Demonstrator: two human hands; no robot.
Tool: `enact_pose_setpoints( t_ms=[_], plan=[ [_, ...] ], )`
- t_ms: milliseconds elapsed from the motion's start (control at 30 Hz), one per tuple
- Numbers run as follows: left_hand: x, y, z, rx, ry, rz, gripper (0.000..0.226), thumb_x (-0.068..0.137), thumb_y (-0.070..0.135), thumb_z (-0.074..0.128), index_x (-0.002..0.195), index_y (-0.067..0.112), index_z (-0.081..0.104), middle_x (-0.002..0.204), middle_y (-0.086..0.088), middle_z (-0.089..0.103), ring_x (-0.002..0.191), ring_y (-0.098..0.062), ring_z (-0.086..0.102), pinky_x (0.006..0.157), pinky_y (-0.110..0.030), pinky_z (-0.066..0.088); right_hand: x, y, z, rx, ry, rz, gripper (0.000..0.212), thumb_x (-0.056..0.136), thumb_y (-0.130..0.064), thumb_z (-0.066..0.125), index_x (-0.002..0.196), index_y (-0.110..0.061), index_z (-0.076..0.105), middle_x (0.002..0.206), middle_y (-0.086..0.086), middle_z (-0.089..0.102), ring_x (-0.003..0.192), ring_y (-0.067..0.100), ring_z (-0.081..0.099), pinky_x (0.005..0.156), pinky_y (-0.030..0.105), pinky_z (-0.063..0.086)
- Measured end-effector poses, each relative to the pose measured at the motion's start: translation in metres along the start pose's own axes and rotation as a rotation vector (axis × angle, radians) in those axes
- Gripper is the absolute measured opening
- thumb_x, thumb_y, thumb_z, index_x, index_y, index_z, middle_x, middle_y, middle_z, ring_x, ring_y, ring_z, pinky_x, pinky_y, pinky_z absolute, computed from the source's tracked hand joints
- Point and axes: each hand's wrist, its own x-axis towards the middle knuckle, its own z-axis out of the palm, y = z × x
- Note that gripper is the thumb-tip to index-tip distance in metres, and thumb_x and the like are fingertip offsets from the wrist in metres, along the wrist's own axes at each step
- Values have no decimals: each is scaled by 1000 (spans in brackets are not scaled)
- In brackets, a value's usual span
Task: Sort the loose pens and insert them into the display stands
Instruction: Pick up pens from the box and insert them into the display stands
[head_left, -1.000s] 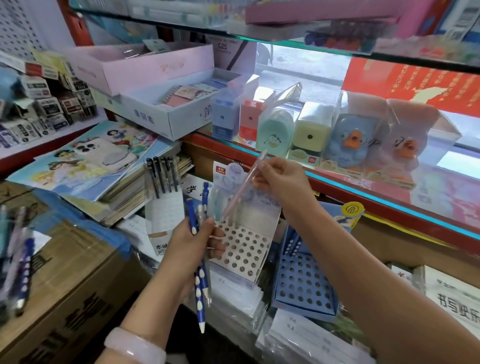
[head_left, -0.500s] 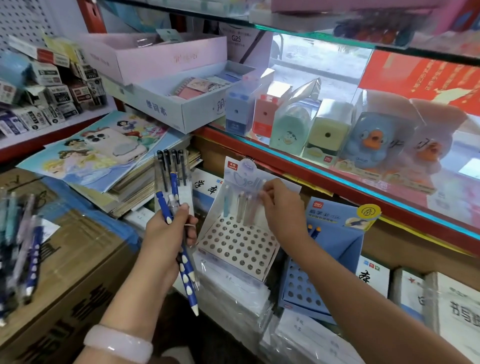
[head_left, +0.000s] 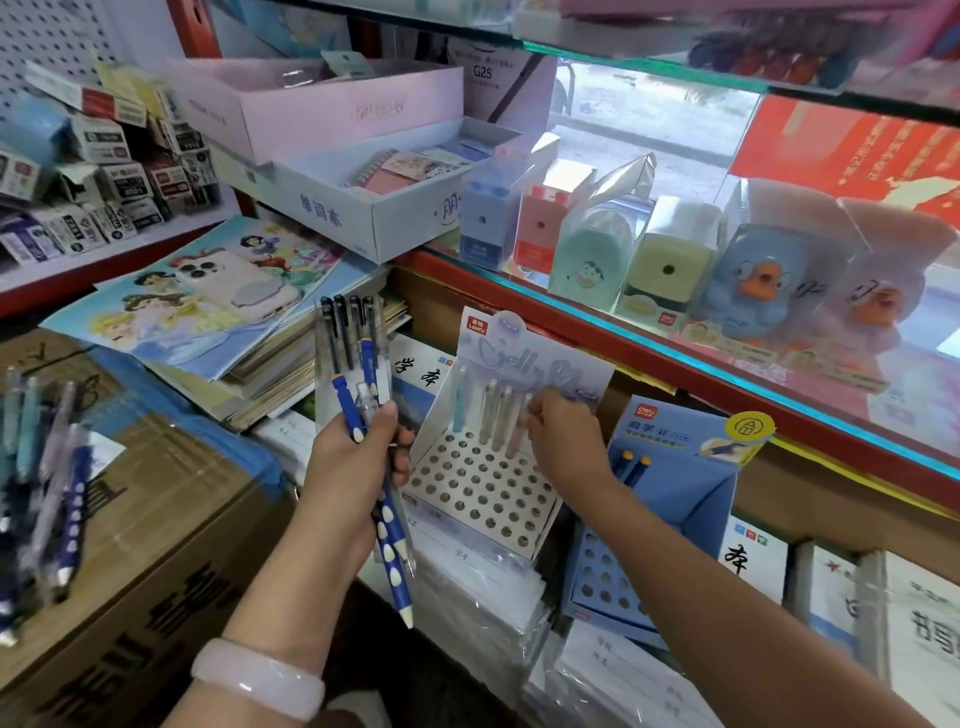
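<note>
My left hand (head_left: 353, 467) grips a bunch of pens (head_left: 387, 530): dark blue ones with white dots and a clear one, tips down. A white display stand (head_left: 483, 493) with a grid of holes stands at the centre; several pastel pens (head_left: 488, 410) stand upright in its back row. My right hand (head_left: 563, 441) pinches the pale pink pen (head_left: 518, 431) at the right end of that row, its tip at a hole. A blue display stand (head_left: 675, 509) to the right holds two dark blue pens (head_left: 631, 465).
A pile of loose pens (head_left: 47, 483) lies on a cardboard box (head_left: 140, 545) at the left. Black pens in a clear pack (head_left: 348, 332) stand behind my left hand. Stacked notebooks (head_left: 208, 322), wrapped exercise books (head_left: 488, 613) and boxed sharpeners on a glass shelf (head_left: 649, 332) surround the stands.
My right hand has brought the pale pink pen down from above the white stand into its back row. My left hand has shifted left with its bunch of pens.
</note>
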Motion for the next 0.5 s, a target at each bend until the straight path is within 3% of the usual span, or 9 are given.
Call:
enact_pose_setpoints(
  t_ms=[100, 200, 367, 500],
  plan=[
    [-3, -1, 0, 8, -26, -4, 17, 96, 16, 49, 80, 12, 53, 65, -4, 53, 47, -10, 43, 39, -17, 37, 1, -2, -2, 20, -19, 19, 20, 97, -16, 44, 105, -4, 58, 102, 15, 66, 95, 29, 62, 71, 29, 44],
    [-7, 1, 1, 7, -82, -26, 15, 95, 17, 49, 83, 10, 54, 66, -5, 54, 49, -11, 44, 39, -17, 38, -2, -1, -10, 1, -75, -3, 17, 97, -15, 44, 87, -8, 57, 93, 14, 67, 88, 29, 64, 69, 29, 44],
    [-13, 1, 3, -20, -183, -52, 13, 95, 16, 49, 90, 6, 57, 61, -3, 58, 45, -9, 45, 38, -17, 38, -14, -13, -33, 171, 65, -1, 22, 95, -29, 51, 84, -12, 59, 74, 1, 64, 66, 14, 62, 66, 29, 53],
    [-19, -1, 8, -18, -298, -99, 17, 95, 15, 47, 93, 3, 58, 59, -3, 59, 42, -10, 45, 37, -17, 36, -24, -51, -50, 662, -254, 20, 19, 95, -28, 52, 95, -13, 64, 77, -1, 66, 62, 5, 60, 54, 12, 49]
  ],
)
